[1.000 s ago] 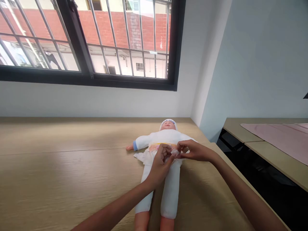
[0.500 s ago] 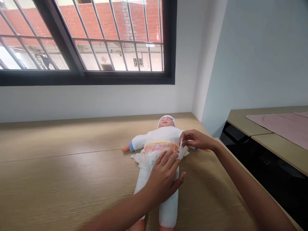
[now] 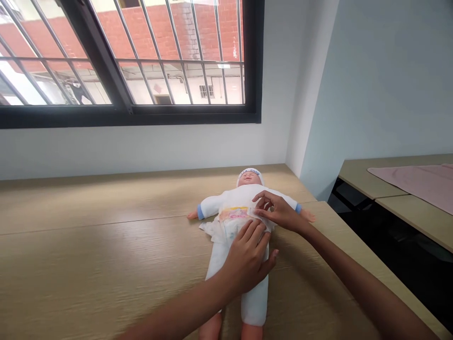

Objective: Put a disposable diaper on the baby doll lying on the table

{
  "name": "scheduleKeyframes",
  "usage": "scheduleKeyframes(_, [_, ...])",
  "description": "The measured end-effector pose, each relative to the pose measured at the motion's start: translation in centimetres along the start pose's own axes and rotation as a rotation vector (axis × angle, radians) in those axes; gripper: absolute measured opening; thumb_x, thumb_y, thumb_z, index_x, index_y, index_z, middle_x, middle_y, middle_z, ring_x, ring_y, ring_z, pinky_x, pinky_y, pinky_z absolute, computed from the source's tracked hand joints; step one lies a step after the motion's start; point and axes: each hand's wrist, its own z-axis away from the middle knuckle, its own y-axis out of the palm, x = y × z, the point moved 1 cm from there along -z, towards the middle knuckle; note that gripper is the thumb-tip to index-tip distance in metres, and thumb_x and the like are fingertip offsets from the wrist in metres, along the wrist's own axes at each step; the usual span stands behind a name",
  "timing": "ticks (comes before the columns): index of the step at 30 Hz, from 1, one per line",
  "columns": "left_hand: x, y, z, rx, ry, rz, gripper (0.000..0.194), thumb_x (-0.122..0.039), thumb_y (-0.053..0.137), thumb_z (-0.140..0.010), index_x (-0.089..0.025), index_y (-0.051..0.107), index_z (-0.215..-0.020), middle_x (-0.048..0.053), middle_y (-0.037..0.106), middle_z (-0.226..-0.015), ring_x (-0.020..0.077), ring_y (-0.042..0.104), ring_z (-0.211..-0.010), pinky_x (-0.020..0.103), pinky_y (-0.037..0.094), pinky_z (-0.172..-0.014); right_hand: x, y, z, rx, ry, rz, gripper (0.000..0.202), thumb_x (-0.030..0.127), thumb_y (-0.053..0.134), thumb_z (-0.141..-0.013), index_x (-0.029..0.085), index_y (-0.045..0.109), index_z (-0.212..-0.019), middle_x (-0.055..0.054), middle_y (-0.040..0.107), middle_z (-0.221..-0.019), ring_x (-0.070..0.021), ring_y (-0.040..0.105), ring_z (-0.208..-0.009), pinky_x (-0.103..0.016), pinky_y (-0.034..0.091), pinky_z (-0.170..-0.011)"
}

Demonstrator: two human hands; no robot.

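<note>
A baby doll [image 3: 235, 194] in a white suit with blue cuffs and a white cap lies on its back, arms spread. Around its waist is a white diaper [image 3: 226, 226] with a coloured band on the front. My left hand [image 3: 246, 257] rests over the lower diaper front, fingers stretched out. Above it, my right hand [image 3: 278, 211] pinches a white diaper tab [image 3: 252, 212] against the coloured band. The diaper's other side flares out loosely at the doll's left-of-picture hip.
The doll lies on a wooden table [image 3: 106, 264] against the wall under a barred window [image 3: 177, 113]. To the right, past a dark gap, stands another table [image 3: 368, 182] with a pink cloth [image 3: 421, 182] on it.
My right hand has moved left from the doll's side across the diaper front, carrying the tab onto the coloured band. My left hand stays on the diaper. The view has shifted slightly.
</note>
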Motion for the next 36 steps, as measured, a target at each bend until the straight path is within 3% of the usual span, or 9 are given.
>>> scheduleKeyframes(8, [-0.3,0.3,0.5,-0.096,-0.047,-0.215,0.049,-0.035,0.049,-0.085,-0.006,0.053,-0.124,0.018,0.058,-0.125,0.0353,0.048,-0.120,0.052,0.037,-0.101,-0.2,0.3,0.1,-0.016,0.035,-0.008,0.025,0.034,0.065,-0.079,0.020,0.055,-0.098,-0.001,0.065,-0.083,-0.0153,0.060,-0.077,-0.031,0.049,-0.073])
scheduleKeyframes(18, [-0.5,0.5,0.6,-0.049,-0.054,-0.201,0.046,-0.036,0.049,-0.085,-0.007,0.057,-0.120,0.019,0.057,-0.127,0.0357,0.046,-0.124,0.051,0.036,-0.103,0.6,0.3,0.0,-0.112,-0.053,0.223,0.011,0.022,0.059,-0.080,0.019,0.057,-0.091,-0.002,0.061,-0.091,-0.0154,0.056,-0.082,-0.031,0.048,-0.074])
scheduleKeyframes(23, [-0.4,0.4,0.6,0.024,-0.088,-0.135,0.046,-0.039,0.049,-0.085,-0.011,0.055,-0.122,0.016,0.052,-0.133,0.0337,0.041,-0.129,0.051,0.033,-0.105,5.1,-1.9,0.8,-0.174,-0.114,0.155,0.013,0.029,0.058,-0.085,0.020,0.058,-0.095,-0.004,0.060,-0.096,-0.0172,0.058,-0.088,-0.033,0.050,-0.079])
scheduleKeyframes(27, [-0.2,0.1,0.5,0.097,-0.118,-0.123,0.051,-0.046,0.044,-0.088,-0.014,0.050,-0.128,0.014,0.047,-0.139,0.0310,0.033,-0.134,0.054,0.017,-0.112,10.9,-3.6,3.4,-0.186,-0.186,0.151,0.016,0.035,0.058,-0.087,0.022,0.059,-0.096,-0.004,0.061,-0.098,-0.0184,0.059,-0.090,-0.034,0.051,-0.081])
scheduleKeyframes(32, [0.5,-0.6,0.3,0.143,-0.112,-0.145,0.071,-0.056,0.036,-0.089,-0.009,0.031,-0.142,0.013,0.038,-0.146,0.0277,0.028,-0.138,0.050,-0.011,-0.114,15.3,-4.8,7.1,-0.427,-0.342,0.255,0.012,0.031,0.062,-0.085,0.025,0.061,-0.096,-0.004,0.061,-0.093,-0.0188,0.058,-0.087,-0.034,0.049,-0.078])
scheduleKeyframes(36, [1.0,-1.0,0.0,0.151,-0.148,-0.142,0.070,-0.061,0.037,-0.088,-0.011,0.040,-0.137,0.012,0.042,-0.144,0.0286,0.030,-0.137,0.047,-0.016,-0.112,16.2,-5.5,8.3,-0.598,-0.361,0.297,0.013,0.031,0.062,-0.085,0.026,0.062,-0.096,-0.003,0.061,-0.089,-0.0193,0.058,-0.082,-0.035,0.048,-0.076])
